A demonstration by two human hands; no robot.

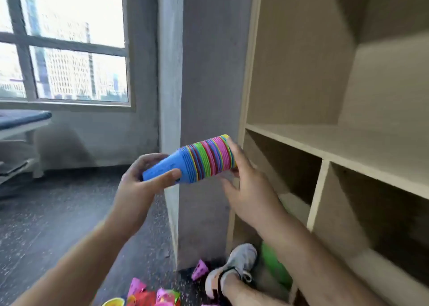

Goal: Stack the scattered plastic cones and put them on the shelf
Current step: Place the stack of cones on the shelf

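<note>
**Two hands hold a stack of cones beside an open shelf**

The floor (58, 213) is dark and speckled. Far walls are bare grey concrete, with one large window (65, 41) far left and one blue-topped bench (23, 120) below it. A pale concrete pillar (169, 73) stands in the middle. Just to its right rises one beige wooden shelf (325, 143), its compartments open toward the viewer. A wide board crosses at about hand height, and one upright divider splits the row beneath it into two openings.

One stack of cones (197, 160) lies nearly level in the air, close to the shelf's left edge. The left hand (139, 180) grasps its narrow blue tip, fingers and thumb wrapped around it. The right hand (246, 182) cups the wide striped end with fingers spread and fairly straight. The nested layers are too blurred to count.

Near the bottom, one grey shoe (236, 264) rests on the floor, one pink cone (199, 268) just left of it. More loose cones (148, 296) in pink, red and yellow are cut off by the near edge, so their number cannot be told.
</note>
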